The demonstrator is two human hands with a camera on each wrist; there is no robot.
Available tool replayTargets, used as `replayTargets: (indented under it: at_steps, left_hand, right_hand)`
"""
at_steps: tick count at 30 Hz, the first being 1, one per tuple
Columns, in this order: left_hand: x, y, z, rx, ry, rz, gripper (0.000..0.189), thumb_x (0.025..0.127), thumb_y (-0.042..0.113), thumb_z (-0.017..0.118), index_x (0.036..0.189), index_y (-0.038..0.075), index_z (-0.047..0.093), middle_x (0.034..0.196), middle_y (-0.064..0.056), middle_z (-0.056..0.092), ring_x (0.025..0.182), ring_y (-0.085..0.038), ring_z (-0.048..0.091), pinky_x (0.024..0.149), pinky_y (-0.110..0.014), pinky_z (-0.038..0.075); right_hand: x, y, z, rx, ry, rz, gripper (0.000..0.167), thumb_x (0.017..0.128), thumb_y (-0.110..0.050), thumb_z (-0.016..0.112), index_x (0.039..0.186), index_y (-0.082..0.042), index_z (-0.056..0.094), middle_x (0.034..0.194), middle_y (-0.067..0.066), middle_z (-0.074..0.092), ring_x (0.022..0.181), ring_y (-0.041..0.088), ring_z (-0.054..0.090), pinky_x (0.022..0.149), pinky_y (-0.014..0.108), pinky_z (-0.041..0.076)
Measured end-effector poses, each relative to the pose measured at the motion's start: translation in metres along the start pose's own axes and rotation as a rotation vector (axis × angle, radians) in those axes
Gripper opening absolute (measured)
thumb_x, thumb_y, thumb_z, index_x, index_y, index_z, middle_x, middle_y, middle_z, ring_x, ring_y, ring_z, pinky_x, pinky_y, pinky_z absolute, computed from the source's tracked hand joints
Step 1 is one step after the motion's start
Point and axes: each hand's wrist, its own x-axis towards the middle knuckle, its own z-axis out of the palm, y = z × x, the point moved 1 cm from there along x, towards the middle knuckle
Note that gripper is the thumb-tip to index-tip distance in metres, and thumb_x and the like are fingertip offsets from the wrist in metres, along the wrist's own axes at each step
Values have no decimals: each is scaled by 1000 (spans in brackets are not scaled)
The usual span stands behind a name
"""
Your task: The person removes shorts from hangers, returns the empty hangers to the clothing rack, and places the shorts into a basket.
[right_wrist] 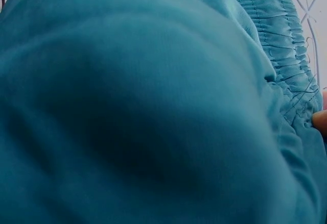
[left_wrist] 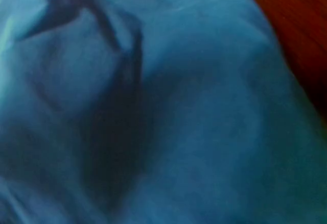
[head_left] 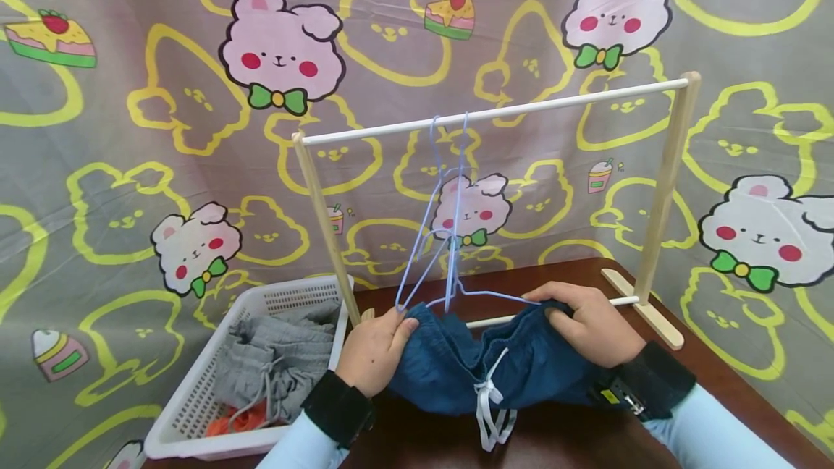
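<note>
A pair of dark blue drawstring pants [head_left: 430, 375] with a gathered waistband and a white drawstring [head_left: 489, 396] is stretched between my hands in the head view. My left hand [head_left: 374, 349] pinches the waistband's left end, thumb on top. At the right end, my right hand [head_left: 596, 324] grips the waistband, a light blue wire hanger [head_left: 489, 293] running to its fingertips. Blue cloth [left_wrist: 204, 106] fills most of the left wrist view. In the right wrist view, the elastic waistband [right_wrist: 278, 30] shows, with a fingertip [right_wrist: 320, 122] at its edge.
Other blue wire hangers [head_left: 459, 179] hang from the white bar [head_left: 521, 108] of a wooden-legged rack [head_left: 664, 187]. On the left, a white basket [head_left: 189, 396] holds grey drawstring clothing [head_left: 280, 353] and an orange-red item [head_left: 237, 420]. Everything stands on a dark brown table [head_left: 554, 273] before a patterned curtain.
</note>
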Motion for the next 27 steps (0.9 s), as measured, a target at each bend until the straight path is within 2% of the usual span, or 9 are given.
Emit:
replayTargets:
  at_steps: [4, 9, 19, 22, 27]
  left_hand:
    - [2, 2, -2, 7, 28, 42, 38, 108, 46, 39, 89, 18, 54, 65, 5, 49, 64, -15, 55, 61, -33, 44]
    - [2, 4, -4, 13, 29, 62, 37, 109, 46, 39, 84, 19, 49, 60, 8, 35, 55, -11, 43, 55, -29, 35]
    - [-1, -2, -4, 38, 64, 46, 35, 107, 43, 47, 81, 19, 48, 61, 7, 32, 65, -15, 46, 61, -32, 36]
    - [-1, -4, -5, 35, 90, 56, 35, 106, 42, 49, 81, 18, 49, 61, 6, 34, 64, -14, 45, 59, -31, 35]
    - [-1, -6, -9, 14, 149, 84, 32, 105, 38, 53, 80, 18, 50, 63, 7, 36, 59, -11, 42, 56, -28, 34]
  right_hand:
    - [2, -3, 0, -1, -1, -29, 43, 92, 10, 57, 118, -19, 73, 114, -10, 70, 91, 10, 62, 78, 31, 53]
    - [2, -8, 1, 9, -16, -44, 43, 91, 10, 57, 119, -19, 73, 114, -9, 70, 91, 10, 62, 78, 31, 54]
    - [0, -9, 4, 3, -98, -42, 39, 94, 5, 63, 121, -22, 67, 116, -10, 68, 98, 9, 63, 88, 38, 56]
    - [-2, -8, 5, -14, -67, -76, 39, 92, 6, 67, 120, -21, 63, 115, -11, 65, 98, 9, 61, 89, 34, 55]
    - [-3, -5, 4, -33, 13, -152, 41, 85, 10, 74, 106, -19, 55, 108, -11, 59, 96, 9, 57, 87, 23, 49]
